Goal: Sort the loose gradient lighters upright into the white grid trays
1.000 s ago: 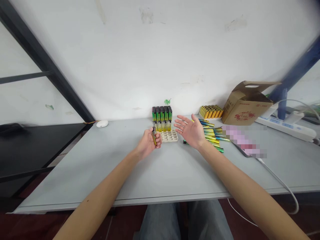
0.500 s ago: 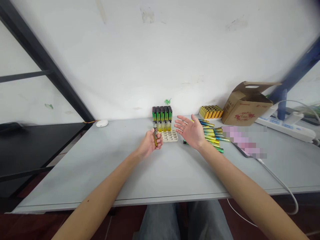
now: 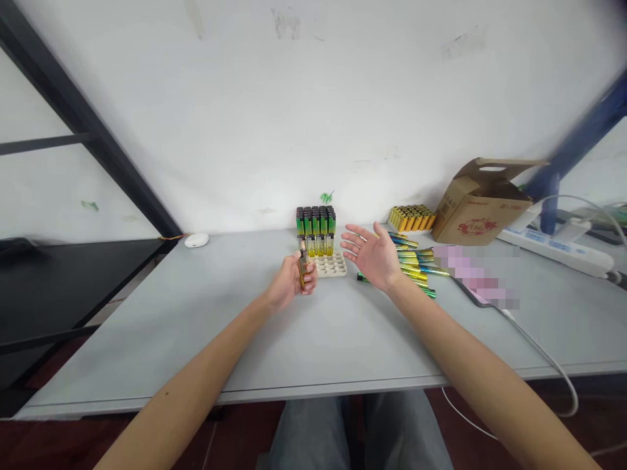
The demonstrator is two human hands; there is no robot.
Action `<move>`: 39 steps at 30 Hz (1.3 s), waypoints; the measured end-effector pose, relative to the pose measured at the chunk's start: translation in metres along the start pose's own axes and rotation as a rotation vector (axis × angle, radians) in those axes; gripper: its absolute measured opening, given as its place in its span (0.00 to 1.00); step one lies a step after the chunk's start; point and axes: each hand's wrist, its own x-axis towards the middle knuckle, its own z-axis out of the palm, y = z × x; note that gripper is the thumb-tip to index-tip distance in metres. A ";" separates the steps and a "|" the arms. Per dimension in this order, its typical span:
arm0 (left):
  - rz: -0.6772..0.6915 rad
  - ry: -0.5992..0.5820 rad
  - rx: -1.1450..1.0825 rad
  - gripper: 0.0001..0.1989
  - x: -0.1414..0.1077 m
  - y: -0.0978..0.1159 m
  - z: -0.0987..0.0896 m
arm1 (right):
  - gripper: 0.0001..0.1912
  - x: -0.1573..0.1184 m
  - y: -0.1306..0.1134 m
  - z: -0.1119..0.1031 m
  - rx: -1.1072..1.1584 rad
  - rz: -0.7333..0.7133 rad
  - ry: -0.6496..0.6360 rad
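At the left of the pale grey table top [image 3: 147, 346] sits a small white oval device [image 3: 196, 240], well apart from my hands. My left hand [image 3: 292, 281] is curled nearly shut, its fingers wrapped around a slim gold-and-green metallic lighter [image 3: 302, 271] that I hold upright, just near a cream ribbed plastic tray [image 3: 331, 264]. Standing lighters fill the tray's far row, and behind them rises a dense block of upright green-and-black lighters [image 3: 315, 225]. As I judge it, I'm handling lighters singly at this tray, and the one in my grip calls for an open socket in the near rows. My right hand [image 3: 373, 256] is spread wide, fingers splayed, holding nothing and apparently touching nothing. Below it lies a single flat lighter [image 3: 362, 277], beside a loose heap of metallic green-and-gold lighters [image 3: 416, 266]. Farther right, a block of yellow lighters [image 3: 411, 219] sits by the wall, near an open brown cardboard box [image 3: 482, 212] and a white power strip [image 3: 553, 253].
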 end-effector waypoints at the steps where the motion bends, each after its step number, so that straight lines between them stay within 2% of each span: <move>1: 0.000 -0.001 0.005 0.19 0.000 0.000 0.001 | 0.23 0.000 0.000 -0.001 0.004 -0.006 0.006; 9: -0.013 0.012 0.018 0.20 0.002 -0.002 0.000 | 0.21 0.004 -0.001 -0.006 -0.024 -0.095 0.087; 14: -0.039 -0.095 -0.038 0.18 0.001 -0.003 -0.006 | 0.20 0.006 0.001 -0.007 -0.077 -0.127 0.082; 17: -0.017 -0.114 -0.072 0.12 0.000 -0.004 -0.007 | 0.16 0.005 0.004 -0.005 -0.267 -0.239 0.092; 20: 0.020 -0.069 -0.030 0.08 0.000 -0.006 -0.005 | 0.12 0.002 0.011 -0.001 -0.573 -0.405 0.057; 23: 0.063 -0.038 0.069 0.10 0.001 -0.008 -0.004 | 0.10 -0.004 0.018 0.005 -0.870 -0.550 -0.004; 26: 0.080 -0.053 0.160 0.15 0.002 -0.010 -0.003 | 0.10 -0.009 0.025 0.009 -1.004 -0.623 -0.092; 32: 0.062 -0.080 0.347 0.18 0.005 -0.015 -0.009 | 0.09 -0.012 0.027 0.010 -1.024 -0.553 -0.171; 39: 0.048 -0.051 0.374 0.18 0.001 -0.013 -0.006 | 0.15 -0.010 0.027 0.010 -0.880 -0.400 -0.264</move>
